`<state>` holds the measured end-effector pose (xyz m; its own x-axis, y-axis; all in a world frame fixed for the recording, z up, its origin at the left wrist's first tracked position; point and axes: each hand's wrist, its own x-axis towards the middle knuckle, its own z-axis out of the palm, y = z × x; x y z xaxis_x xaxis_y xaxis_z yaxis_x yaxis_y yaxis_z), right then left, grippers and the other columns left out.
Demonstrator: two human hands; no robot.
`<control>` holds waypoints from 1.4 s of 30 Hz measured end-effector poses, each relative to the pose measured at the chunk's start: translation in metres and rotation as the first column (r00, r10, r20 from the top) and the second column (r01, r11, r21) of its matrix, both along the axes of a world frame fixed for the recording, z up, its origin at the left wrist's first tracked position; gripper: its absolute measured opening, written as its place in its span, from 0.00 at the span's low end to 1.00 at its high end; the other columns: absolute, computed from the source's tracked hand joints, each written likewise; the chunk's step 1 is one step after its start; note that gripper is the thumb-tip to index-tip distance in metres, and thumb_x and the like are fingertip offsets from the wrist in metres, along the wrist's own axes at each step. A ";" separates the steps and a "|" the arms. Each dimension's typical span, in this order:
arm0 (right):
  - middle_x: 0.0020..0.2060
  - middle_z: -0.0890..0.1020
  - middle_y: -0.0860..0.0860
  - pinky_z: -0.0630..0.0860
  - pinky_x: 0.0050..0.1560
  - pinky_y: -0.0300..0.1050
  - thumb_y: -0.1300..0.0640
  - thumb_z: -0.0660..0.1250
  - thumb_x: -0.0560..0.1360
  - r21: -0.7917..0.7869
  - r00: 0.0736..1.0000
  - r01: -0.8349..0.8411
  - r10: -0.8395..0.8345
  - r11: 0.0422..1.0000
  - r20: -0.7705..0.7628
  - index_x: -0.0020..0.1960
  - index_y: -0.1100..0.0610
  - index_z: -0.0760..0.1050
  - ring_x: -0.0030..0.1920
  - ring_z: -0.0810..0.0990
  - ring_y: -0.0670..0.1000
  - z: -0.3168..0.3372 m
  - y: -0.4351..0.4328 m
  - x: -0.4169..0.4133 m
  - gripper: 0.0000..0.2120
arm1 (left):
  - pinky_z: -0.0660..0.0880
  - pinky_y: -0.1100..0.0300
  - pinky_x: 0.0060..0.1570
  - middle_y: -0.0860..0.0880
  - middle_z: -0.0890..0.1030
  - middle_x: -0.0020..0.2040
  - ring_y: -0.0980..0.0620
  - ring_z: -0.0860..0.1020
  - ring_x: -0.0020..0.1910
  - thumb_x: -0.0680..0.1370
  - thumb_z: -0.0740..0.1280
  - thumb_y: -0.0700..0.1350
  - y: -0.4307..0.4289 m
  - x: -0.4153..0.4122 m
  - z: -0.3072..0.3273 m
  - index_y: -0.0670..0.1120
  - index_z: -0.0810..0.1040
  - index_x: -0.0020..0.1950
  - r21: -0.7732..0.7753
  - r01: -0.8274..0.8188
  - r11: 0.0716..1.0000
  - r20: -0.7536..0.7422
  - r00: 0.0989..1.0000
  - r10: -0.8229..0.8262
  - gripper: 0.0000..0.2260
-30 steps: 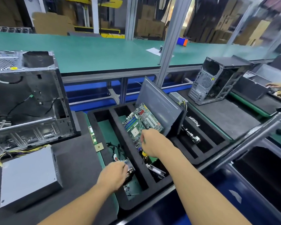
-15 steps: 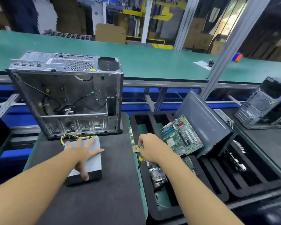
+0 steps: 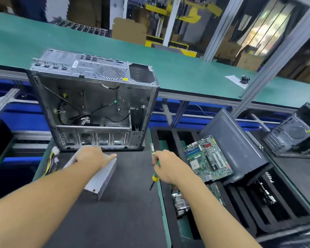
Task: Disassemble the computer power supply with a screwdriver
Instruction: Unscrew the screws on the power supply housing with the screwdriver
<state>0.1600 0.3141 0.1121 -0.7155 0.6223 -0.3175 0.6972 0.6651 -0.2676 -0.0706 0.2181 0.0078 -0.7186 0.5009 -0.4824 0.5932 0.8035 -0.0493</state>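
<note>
A: Where did the supply (image 3: 100, 178) lie?

B: On the dark mat (image 3: 125, 208) of the bench, just in front of the open case (image 3: 93, 102). It was tipped up on one long side, with its vented end toward the camera. Its yellow and black wires (image 3: 51, 163) trailed off its far left end and over the mat's left edge.

A: Left grip?

B: The left hand (image 3: 91, 156) lay on the upper far part of the supply, touching it. The fingers were spread, one stretched right along the top edge. Whether it clamped the box or only steadied it, I could not tell. The forearm crossed over the supply's left side and hid it.

A: Right grip?

B: The right hand (image 3: 168, 167) was pressed around the screwdriver (image 3: 155, 179). Only the green and yellow handle end and the dark shaft showed below the fist, with the tip pointing down and to the left.

A: Tool against the supply?

B: Apart. The tip hung over bare mat, right of the supply, near the mat's right edge. It touched no part of the box.

A: Anything else noted?

B: A black tray (image 3: 168, 221) sat right of the mat. In it a motherboard (image 3: 207, 158) leaned against a grey panel (image 3: 236, 149). A second case (image 3: 293, 136) stood further right. A green belt (image 3: 186, 72) ran behind the bench.
</note>
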 end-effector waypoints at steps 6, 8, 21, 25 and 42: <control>0.52 0.74 0.53 0.78 0.50 0.50 0.64 0.60 0.76 -0.020 1.000 -0.014 0.013 1.000 -0.013 0.51 0.55 0.73 0.51 0.78 0.57 0.003 -0.008 -0.035 0.08 | 0.43 0.27 0.71 0.55 0.30 0.78 0.38 0.32 0.77 0.55 0.76 0.71 -0.043 -0.072 0.007 0.70 0.34 0.75 -0.175 0.580 0.796 0.206 0.812 -0.546 0.62; 0.52 0.74 0.53 0.77 0.44 0.46 0.64 0.60 0.76 -0.025 0.999 -0.032 0.031 0.999 -0.038 0.52 0.55 0.73 0.52 0.79 0.56 0.001 -0.016 -0.048 0.08 | 0.38 0.28 0.71 0.48 0.26 0.77 0.36 0.30 0.76 0.59 0.79 0.63 -0.053 -0.063 -0.011 0.64 0.27 0.75 -0.205 0.631 0.748 0.130 0.775 -0.618 0.66; 0.46 0.72 0.47 0.74 0.44 0.49 0.56 0.63 0.76 0.038 0.971 -0.005 0.014 0.999 -0.237 0.50 0.51 0.68 0.43 0.72 0.52 0.005 -0.048 -0.084 0.05 | 0.49 0.31 0.67 0.33 0.40 0.79 0.22 0.43 0.72 0.63 0.58 0.77 -0.054 0.022 -0.056 0.51 0.33 0.79 0.018 0.163 0.987 -0.087 0.983 -0.161 0.58; 0.48 0.71 0.49 0.74 0.48 0.51 0.56 0.62 0.77 0.092 0.974 0.011 0.010 0.996 -0.224 0.52 0.52 0.70 0.47 0.73 0.53 0.006 -0.049 -0.082 0.04 | 0.47 0.42 0.75 0.51 0.46 0.82 0.46 0.45 0.80 0.73 0.65 0.66 -0.054 0.010 -0.062 0.58 0.55 0.79 0.515 0.537 0.668 -0.120 0.817 -0.564 0.38; 0.53 0.72 0.51 0.74 0.50 0.50 0.55 0.57 0.82 0.131 0.985 -0.035 0.056 0.991 -0.161 0.59 0.55 0.68 0.47 0.74 0.53 -0.009 -0.050 -0.087 0.07 | 0.56 0.64 0.58 0.70 0.79 0.52 0.68 0.67 0.60 0.72 0.72 0.59 -0.035 0.023 -0.089 0.59 0.85 0.45 0.838 0.164 0.520 0.024 0.942 -0.335 0.06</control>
<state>0.0732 0.2639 0.1030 -0.7799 0.6154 -0.1140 0.6189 0.7311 -0.2871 -0.0474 0.1829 -0.0808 -0.4530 0.8805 0.1401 0.7052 0.2577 0.6605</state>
